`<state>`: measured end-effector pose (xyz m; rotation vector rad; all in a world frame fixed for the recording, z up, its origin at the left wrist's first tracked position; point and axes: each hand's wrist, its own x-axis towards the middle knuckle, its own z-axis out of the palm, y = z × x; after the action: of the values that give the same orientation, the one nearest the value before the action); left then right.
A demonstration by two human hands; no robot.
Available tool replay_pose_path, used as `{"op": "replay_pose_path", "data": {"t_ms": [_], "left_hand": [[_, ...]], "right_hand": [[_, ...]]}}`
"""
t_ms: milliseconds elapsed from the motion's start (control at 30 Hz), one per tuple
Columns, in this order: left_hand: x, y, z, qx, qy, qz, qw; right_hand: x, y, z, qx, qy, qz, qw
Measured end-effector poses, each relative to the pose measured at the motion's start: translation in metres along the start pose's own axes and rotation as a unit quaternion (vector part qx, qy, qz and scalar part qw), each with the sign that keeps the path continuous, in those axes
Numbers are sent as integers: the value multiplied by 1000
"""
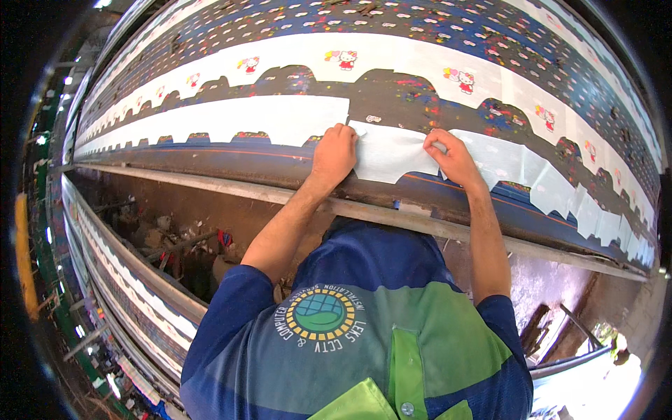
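Observation:
A white cloth piece (383,155) with a cut-out lower edge lies along the near edge of a long dark, paint-spotted table (392,105). My left hand (336,155) is closed, its fingers pinching the cloth's upper left corner. At its other end my right hand (453,159) pinches the upper edge between thumb and fingers, and small creases run from there. Left of my left hand lies a flat white strip (280,120). Further white pieces (500,157) continue to the right of my right hand, some with wavy edges.
Beyond my hands runs a white strip with printed cartoon figures (343,60), past several dark scalloped shapes. A metal rail (259,187) borders the table's near side. Another long table (133,273) with similar strips stands to the left, and debris (189,245) lies on the floor between.

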<state>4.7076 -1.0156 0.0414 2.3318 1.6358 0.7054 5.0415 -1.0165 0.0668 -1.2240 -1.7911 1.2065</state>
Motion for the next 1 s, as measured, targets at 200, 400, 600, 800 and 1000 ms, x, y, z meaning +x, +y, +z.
{"op": "replay_pose_path", "data": {"t_ms": [200, 400, 600, 800, 1000], "left_hand": [[32, -15, -27, -211, 73, -112, 968], [39, -57, -26, -195, 33, -121, 973], [47, -79, -15, -253, 20, -141, 957], [54, -98, -8, -303, -5, -145, 942], [59, -92, -13, -290, -23, -158, 943]], "right_hand": [[6, 11, -4, -62, 141, 40, 987], [19, 11, 12, -144, 183, 45, 971], [28, 2, 17, -189, 203, 62, 959], [33, 5, 19, -214, 196, 89, 953], [36, 3, 22, -218, 192, 98, 952]]}}
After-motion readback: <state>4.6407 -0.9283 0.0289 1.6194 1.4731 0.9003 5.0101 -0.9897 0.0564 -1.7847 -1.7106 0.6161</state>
